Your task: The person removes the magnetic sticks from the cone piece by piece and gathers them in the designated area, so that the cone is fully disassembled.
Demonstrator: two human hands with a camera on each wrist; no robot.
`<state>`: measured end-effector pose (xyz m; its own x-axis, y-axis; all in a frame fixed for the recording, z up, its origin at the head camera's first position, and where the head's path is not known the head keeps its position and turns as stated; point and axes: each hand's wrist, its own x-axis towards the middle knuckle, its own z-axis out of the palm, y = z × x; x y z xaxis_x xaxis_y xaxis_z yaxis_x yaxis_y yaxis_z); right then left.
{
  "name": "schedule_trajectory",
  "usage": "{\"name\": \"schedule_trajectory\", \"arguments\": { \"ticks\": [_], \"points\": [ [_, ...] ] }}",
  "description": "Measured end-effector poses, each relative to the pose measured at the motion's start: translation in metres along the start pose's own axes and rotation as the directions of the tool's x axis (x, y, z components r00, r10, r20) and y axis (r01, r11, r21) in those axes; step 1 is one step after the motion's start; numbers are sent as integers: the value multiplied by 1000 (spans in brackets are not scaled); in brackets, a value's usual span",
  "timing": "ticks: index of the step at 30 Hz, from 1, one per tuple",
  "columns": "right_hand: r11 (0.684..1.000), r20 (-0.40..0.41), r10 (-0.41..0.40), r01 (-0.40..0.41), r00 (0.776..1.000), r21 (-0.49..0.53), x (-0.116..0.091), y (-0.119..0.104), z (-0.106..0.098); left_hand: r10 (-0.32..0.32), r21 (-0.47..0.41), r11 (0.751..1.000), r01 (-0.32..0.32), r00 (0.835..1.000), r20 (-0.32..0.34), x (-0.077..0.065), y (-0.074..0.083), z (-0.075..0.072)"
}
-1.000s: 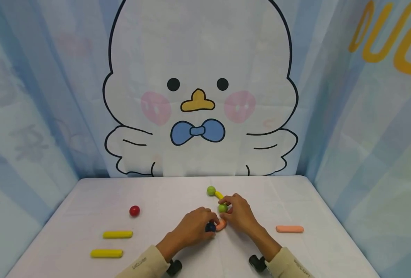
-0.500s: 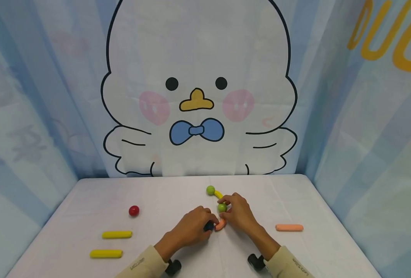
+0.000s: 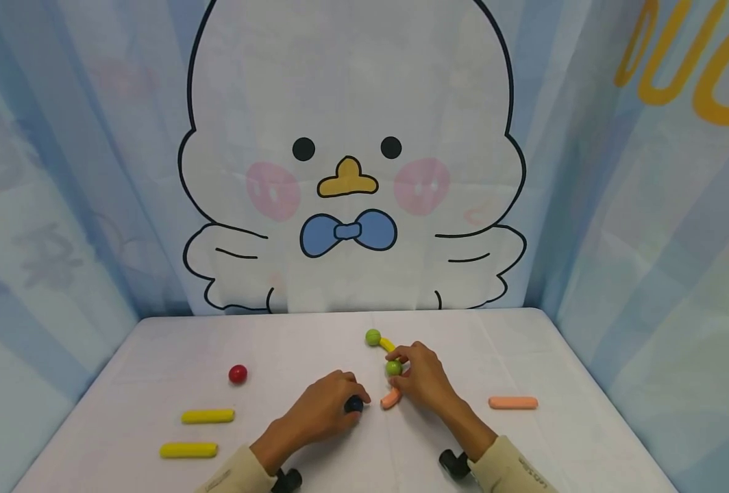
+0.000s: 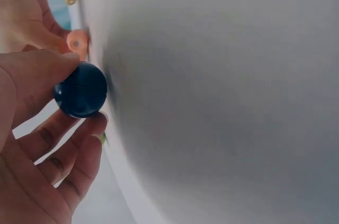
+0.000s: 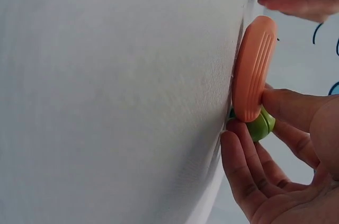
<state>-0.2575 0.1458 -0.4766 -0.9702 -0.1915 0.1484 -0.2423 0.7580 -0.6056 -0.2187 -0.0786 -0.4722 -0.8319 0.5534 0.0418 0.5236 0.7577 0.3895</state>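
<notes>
My left hand (image 3: pixel 321 409) pinches a dark blue ball (image 4: pixel 81 90) between thumb and fingers, a short way left of a curved orange rod (image 5: pixel 255 70). The ball and the rod's free end (image 4: pixel 78 44) are apart. Around a green ball (image 3: pixel 393 368) curl the fingers and thumb of my right hand (image 3: pixel 427 378); its thumb also lies against the orange rod, whose other end meets that ball. Beyond it, a curved yellow rod (image 3: pixel 387 344), partly covered by my right fingers, runs to a second green ball (image 3: pixel 373 337).
Two straight yellow rods (image 3: pixel 207 415) and a red ball (image 3: pixel 238 374) lie at the left of the white-covered table (image 3: pixel 297 342). One straight orange rod (image 3: pixel 512 402) lies at the right. A curtain with a cartoon duck (image 3: pixel 349 103) hangs behind the table.
My left hand has drawn the blue ball leftward, off the orange rod's end, and a gap now separates them. My right hand stays at the green ball.
</notes>
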Motion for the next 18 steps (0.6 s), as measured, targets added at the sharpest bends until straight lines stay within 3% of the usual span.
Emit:
{"name": "schedule_trajectory", "arguments": {
  "ticks": [18],
  "points": [
    [1000,-4,-12,12,1000,4,-1,0,0,-107,-39,993,107,994,-9,-39,-20,-24]
  ]
}}
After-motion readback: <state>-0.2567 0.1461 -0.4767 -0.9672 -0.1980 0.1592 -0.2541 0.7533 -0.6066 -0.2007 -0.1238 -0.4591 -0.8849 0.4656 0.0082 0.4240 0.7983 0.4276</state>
